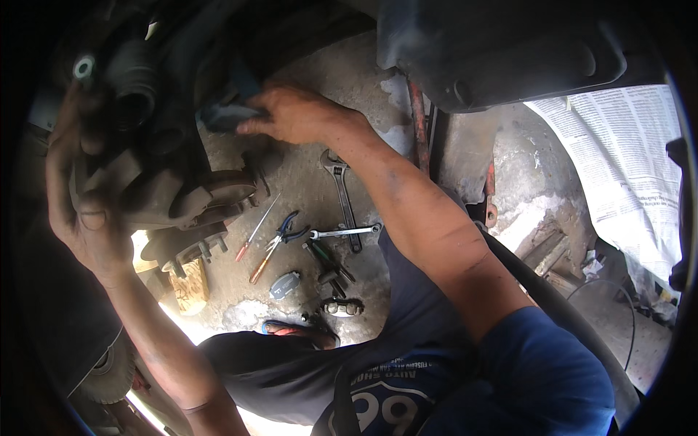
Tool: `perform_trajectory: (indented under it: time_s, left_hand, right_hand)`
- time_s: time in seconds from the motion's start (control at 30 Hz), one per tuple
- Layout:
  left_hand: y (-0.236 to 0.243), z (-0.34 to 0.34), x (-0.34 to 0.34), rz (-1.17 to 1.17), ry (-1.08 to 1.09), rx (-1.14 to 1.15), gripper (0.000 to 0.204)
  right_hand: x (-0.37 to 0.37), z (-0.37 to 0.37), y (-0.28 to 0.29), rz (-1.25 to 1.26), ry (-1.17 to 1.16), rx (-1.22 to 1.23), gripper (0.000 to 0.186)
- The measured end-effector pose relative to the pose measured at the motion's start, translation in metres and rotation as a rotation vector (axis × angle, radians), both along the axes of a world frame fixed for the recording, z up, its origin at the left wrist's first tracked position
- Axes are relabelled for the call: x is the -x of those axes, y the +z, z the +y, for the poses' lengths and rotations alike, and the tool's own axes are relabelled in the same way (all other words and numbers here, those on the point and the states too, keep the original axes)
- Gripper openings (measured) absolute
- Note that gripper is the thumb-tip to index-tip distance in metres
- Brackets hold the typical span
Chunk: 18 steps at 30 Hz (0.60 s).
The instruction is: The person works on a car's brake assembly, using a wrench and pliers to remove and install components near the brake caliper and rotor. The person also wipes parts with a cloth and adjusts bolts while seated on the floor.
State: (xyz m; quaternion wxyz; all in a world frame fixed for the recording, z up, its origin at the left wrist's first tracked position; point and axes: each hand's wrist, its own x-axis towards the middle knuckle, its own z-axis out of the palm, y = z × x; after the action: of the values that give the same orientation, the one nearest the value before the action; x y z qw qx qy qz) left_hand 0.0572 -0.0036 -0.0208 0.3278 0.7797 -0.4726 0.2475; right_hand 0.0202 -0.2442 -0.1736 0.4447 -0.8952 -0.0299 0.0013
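Observation:
My left hand (94, 225) is wrapped round the outer side of a dark brake caliper (134, 185), its thumb on the near side and its fingers reaching up along the body. A round piston opening (134, 109) shows in the caliper's upper part. My right hand (298, 115) pinches a dark bluish-grey piece (224, 115) beside the caliper; it is blurred, and I cannot tell its kind. Below the caliper sits the wheel hub (185, 247) with studs sticking out.
On the concrete lie an adjustable wrench (340, 192), a combination wrench (345, 232), a screwdriver (251, 240), blue-handled pliers (286, 231), a hammer (329, 272) and a brake pad (284, 285). A wooden block (189, 287) stands under the hub. Newspaper (618, 160) hangs at right.

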Motion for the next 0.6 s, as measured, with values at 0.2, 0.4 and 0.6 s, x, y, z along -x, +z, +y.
perform_trajectory:
  time_s: [0.2,0.4,0.6]
  left_hand:
    - [0.0,0.0,-0.002,-0.018,0.026,-0.049,0.1]
    - [0.002,-0.001,0.001,-0.004,0.041,-0.064,0.101]
    - [0.003,0.002,0.001,0.027,0.026,-0.078,0.095]
  right_hand:
    - [-0.023,0.024,-0.022,-0.166,0.124,-0.307,0.048]
    - [-0.018,0.036,-0.027,-0.09,0.109,-0.424,0.05]
    - [-0.017,0.045,-0.036,-0.085,0.149,-0.451,0.047]
